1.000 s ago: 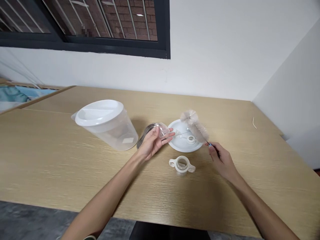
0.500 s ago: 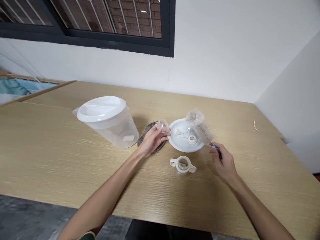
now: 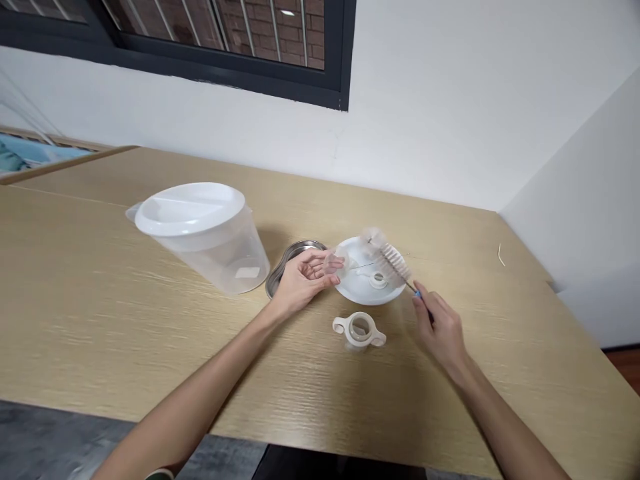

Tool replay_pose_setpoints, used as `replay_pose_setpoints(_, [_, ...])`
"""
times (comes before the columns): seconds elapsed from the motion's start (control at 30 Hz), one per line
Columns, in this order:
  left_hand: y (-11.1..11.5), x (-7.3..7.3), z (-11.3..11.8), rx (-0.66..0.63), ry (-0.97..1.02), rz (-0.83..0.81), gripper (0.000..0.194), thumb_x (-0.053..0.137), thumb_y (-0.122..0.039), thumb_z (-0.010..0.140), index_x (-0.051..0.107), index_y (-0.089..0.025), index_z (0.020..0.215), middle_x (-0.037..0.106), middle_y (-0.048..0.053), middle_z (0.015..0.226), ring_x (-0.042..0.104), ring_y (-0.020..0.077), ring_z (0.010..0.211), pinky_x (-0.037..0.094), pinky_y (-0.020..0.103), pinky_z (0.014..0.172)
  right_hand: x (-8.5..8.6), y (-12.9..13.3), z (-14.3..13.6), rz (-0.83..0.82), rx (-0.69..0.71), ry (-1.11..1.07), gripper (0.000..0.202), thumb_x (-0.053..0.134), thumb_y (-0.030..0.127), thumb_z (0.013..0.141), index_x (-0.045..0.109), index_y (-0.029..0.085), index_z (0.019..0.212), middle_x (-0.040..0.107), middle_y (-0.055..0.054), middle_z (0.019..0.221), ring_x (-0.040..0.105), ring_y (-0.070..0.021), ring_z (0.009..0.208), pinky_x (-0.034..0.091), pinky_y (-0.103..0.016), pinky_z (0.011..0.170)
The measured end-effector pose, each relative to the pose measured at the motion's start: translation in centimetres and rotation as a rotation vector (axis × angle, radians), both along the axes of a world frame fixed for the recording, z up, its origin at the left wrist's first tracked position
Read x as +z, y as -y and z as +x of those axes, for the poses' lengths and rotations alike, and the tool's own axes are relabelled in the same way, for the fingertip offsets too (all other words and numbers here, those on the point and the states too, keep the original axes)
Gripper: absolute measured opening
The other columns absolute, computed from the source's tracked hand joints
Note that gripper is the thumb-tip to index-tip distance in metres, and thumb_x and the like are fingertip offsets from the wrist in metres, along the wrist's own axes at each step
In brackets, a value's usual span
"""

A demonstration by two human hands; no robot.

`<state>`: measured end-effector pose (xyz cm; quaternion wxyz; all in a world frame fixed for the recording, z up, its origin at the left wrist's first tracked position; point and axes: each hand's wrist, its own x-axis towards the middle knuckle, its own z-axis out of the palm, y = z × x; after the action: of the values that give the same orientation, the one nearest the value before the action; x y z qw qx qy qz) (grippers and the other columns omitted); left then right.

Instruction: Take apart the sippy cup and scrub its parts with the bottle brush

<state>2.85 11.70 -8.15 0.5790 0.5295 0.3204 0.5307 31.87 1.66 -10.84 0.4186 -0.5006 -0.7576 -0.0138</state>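
My left hand (image 3: 303,277) is half-curled, fingers cupping a small clear cap (image 3: 334,261) at the plate's left rim. My right hand (image 3: 440,328) pinches the brush (image 3: 387,257) handle; bristles lie over the white plate (image 3: 357,290), which holds a small ring (image 3: 379,281). Lidded jug (image 3: 203,233) far left.

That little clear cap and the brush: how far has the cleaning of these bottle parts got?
Done: the parts lie apart, small pieces on the white plate, the handled ring on the table. In hand: the left hand holds the clear cap, and the right hand points the bottle brush toward it. Left: the ring and plate pieces lie untouched; the lidded pitcher stands aside.
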Motion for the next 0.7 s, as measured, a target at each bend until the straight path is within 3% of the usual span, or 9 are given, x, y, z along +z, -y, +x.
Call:
replay_pose_setpoints(0.1, [0.2,0.2,0.1,0.043,-0.020,0.041,0.053,0.096,-0.027,0.060,0.068,-0.017,0.105,0.077,0.010,0.107,0.074,0.0231,0.101,0.059,0.040,0.098,0.1,-0.3,0.6,0.039,-0.111,-0.030,0.039,0.049,0.022,0.103,0.060,0.018,0.140,0.059,-0.003,0.077,0.052,-0.0137,0.060,0.045,-0.027,0.056])
replay_pose_setpoints(0.27, [0.1,-0.2,0.2,0.061,-0.053,0.056,0.058,0.096,-0.026,0.057,0.070,-0.018,0.109,0.074,0.011,0.117,0.072,0.0270,0.109,0.056,0.048,0.105,0.4,-0.2,0.9,0.053,0.040,0.034,0.044,0.048,0.019,0.102,0.054,0.019,0.146,0.064,-0.006,0.085,0.059,-0.0132,0.067,0.047,-0.024,0.058])
replay_pose_setpoints(0.43, [0.2,-0.5,0.3,0.056,-0.067,0.069,0.059,0.096,-0.024,0.057,0.072,-0.018,0.110,0.074,0.011,0.119,0.071,0.0282,0.111,0.056,0.049,0.106,0.5,-0.3,1.5,0.031,-0.143,0.094,0.037,0.049,0.025,0.103,0.062,0.018,0.137,0.061,-0.003,0.079,0.054,-0.0123,0.059,0.044,-0.025,0.056])
replay_pose_setpoints(0.6, [0.3,-0.5,0.4,0.077,-0.052,0.099,0.057,0.095,-0.021,0.058,0.072,-0.017,0.110,0.071,0.011,0.119,0.071,0.0258,0.108,0.056,0.047,0.106,0.6,-0.2,1.3,0.066,0.023,0.098,0.043,0.049,0.017,0.102,0.054,0.019,0.145,0.063,-0.004,0.084,0.055,-0.0112,0.062,0.043,-0.023,0.056])
replay_pose_setpoints(0.7, [0.4,-0.5,0.4,0.106,-0.042,0.091,0.070,0.095,-0.020,0.059,0.066,-0.019,0.123,0.068,0.008,0.119,0.072,0.0233,0.103,0.059,0.044,0.100,0.6,-0.2,1.2,0.063,-0.056,0.162,0.040,0.051,0.018,0.103,0.057,0.019,0.142,0.064,-0.004,0.084,0.057,-0.0115,0.063,0.042,-0.024,0.056])
